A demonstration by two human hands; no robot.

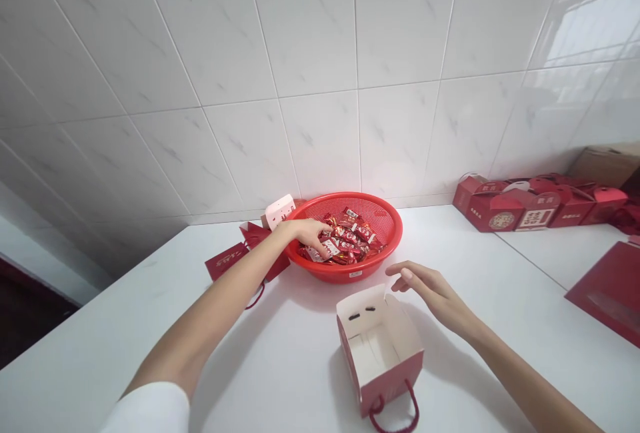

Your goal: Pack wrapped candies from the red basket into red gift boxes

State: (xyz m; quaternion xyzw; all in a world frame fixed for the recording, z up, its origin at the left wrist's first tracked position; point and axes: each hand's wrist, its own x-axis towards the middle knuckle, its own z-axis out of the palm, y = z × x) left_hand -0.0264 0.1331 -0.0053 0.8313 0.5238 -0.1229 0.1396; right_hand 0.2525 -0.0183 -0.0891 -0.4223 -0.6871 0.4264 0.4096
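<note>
My left hand (309, 233) reaches into a red plastic colander (395, 233) full of wrapped candies (350, 239). Its thumb and fingers are spread over the candies, close to a white-and-red packet (325, 250). In front of the colander stands an open red gift box (393, 377) with a white inside and a dark red cord handle (414, 413). No contents are visible inside it. My right hand (423, 286) hovers by the box's far right corner, fingers loosely bent and apart; whether a fingertip touches the flap is unclear.
Left of the colander lie a red card box with a cord (227, 261) and a pale pink box (280, 211). A row of red gift boxes (505, 209) lines the tiled wall at right. Another flat red item (610, 289) lies at the right edge of the white table (280, 366).
</note>
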